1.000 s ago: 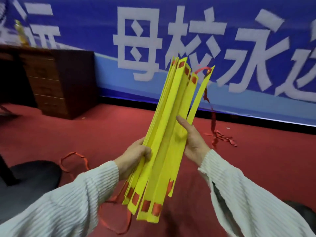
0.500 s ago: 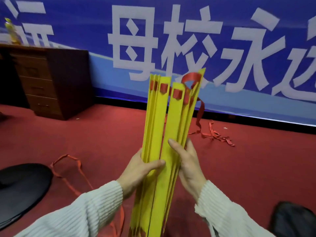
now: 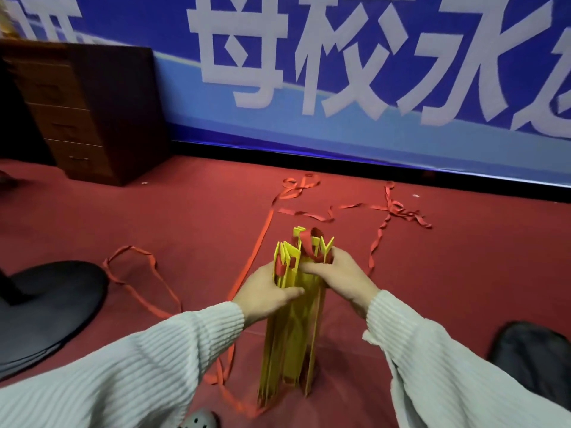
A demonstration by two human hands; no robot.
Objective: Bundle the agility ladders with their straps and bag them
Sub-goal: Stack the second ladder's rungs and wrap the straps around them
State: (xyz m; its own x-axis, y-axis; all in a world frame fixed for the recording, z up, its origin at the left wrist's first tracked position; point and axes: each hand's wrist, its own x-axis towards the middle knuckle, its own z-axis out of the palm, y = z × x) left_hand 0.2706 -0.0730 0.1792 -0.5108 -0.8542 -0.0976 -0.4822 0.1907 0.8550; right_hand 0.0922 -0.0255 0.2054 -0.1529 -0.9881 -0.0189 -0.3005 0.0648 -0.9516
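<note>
Two white ribbed sleeves [image 3: 129, 375] reach in from the bottom edge, and between them a bundle of yellow ladder rungs [image 3: 292, 335] stands upright, its lower end resting on the red carpet [image 3: 448, 273]. Each flat rung carries a small red strap patch near its top, and the rungs fan slightly apart up there (not yet squared off). The left hand [image 3: 267, 293] closes its grip around the left side of the stack near the top, thumb across the front. The right hand [image 3: 343, 278] clamps the right side at about the same height, fingers wrapped over the rung tops and a red loop of strap. Loose red straps [image 3: 256, 254] trail from the bundle across the carpet, curling in loops to the left and tangling farther off to the right. A black round base [image 3: 46, 310] sits at the left, a dark object [image 3: 531, 356] at the right edge. Beyond stand a dark wooden drawer cabinet [image 3: 89, 109] and a blue banner [image 3: 340, 72] with large white characters.
</note>
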